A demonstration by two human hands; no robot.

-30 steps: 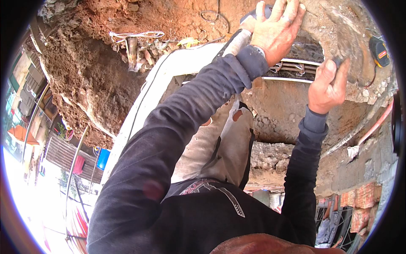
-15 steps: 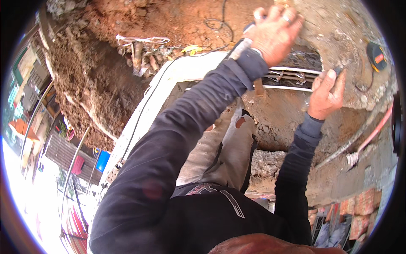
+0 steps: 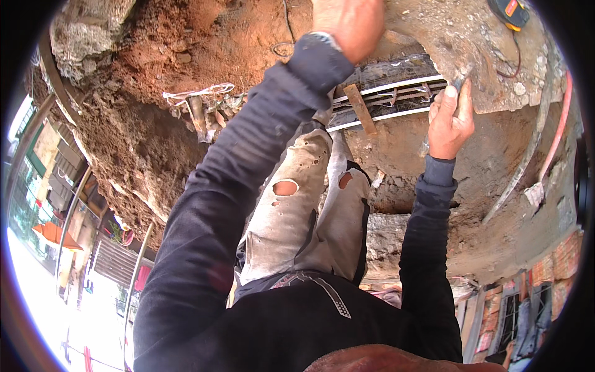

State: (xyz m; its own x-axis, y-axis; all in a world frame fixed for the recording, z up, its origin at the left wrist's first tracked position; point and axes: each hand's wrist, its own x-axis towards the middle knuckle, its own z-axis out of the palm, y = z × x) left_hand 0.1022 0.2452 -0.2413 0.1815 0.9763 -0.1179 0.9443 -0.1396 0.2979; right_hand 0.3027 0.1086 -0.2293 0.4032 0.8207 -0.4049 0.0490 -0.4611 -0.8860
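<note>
My right hand [image 3: 450, 124] is closed on a short grey metal tool, which looks like a chisel [image 3: 458, 82]. Its upper end meets the broken edge of the rough concrete [image 3: 489, 87]. At the top of the view my left hand [image 3: 354, 28] is raised over the soil and concrete. The picture's edge cuts off its fingers, so what it holds, if anything, is hidden. Between my hands runs a trench with steel rebars [image 3: 409, 94] between two white strips. A small wooden piece [image 3: 359, 108] lies across them.
A black and yellow case [image 3: 509, 13] with a dark cord rests on the concrete at upper right. A red hose [image 3: 556, 124] and a grey pipe [image 3: 524, 161] curve along the right. Heaped brown soil [image 3: 142, 130] stands at left, with a looped white cord [image 3: 198, 93] beside it.
My left hand has moved up and left, its fingers leaving the picture. The view has shifted; the right hand stays at the concrete edge. My left arm now covers the white board and cable.
</note>
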